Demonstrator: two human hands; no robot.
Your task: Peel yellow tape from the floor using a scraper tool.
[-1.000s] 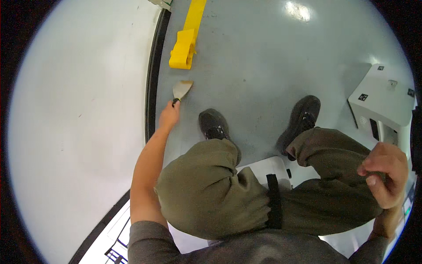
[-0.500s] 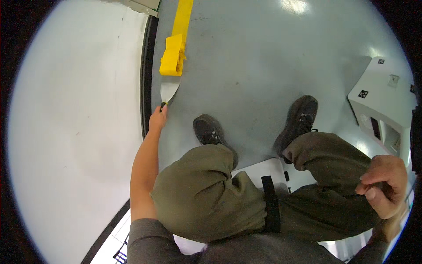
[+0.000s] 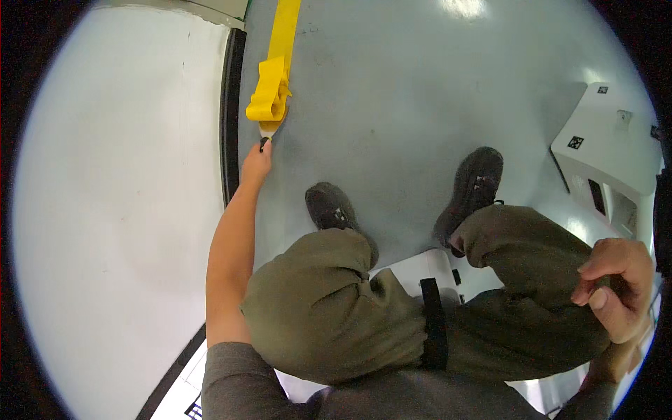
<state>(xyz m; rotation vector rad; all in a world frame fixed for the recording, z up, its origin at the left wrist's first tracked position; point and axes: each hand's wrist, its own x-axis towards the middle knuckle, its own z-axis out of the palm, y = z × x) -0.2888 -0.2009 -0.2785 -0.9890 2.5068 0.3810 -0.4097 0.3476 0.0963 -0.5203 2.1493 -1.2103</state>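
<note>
My left hand (image 3: 257, 162) reaches forward on the left, closed round the black handle of a scraper (image 3: 270, 130). Most of the scraper's metal blade is hidden under a loosely curled, peeled-up length of yellow floor tape (image 3: 266, 91). Beyond the curl, the flat tape strip runs away along the grey floor. Over my right knee hangs my right hand (image 3: 619, 287), fingers loosely bent with a gap to the thumb and nothing seen between them.
A white wall panel (image 3: 126, 175) with a black base strip (image 3: 231, 112) rises close beside my left arm. At the right stands a white box-shaped unit (image 3: 607, 147) bearing black-and-white square markers. My dark shoes (image 3: 329, 204) are planted on the grey floor (image 3: 392, 91), and a white seat (image 3: 413, 273) shows beneath me.
My left hand has pushed the scraper forward, so more of its blade is under the tape curl, which has bunched up and shifted. My right hand stays over the knee.
</note>
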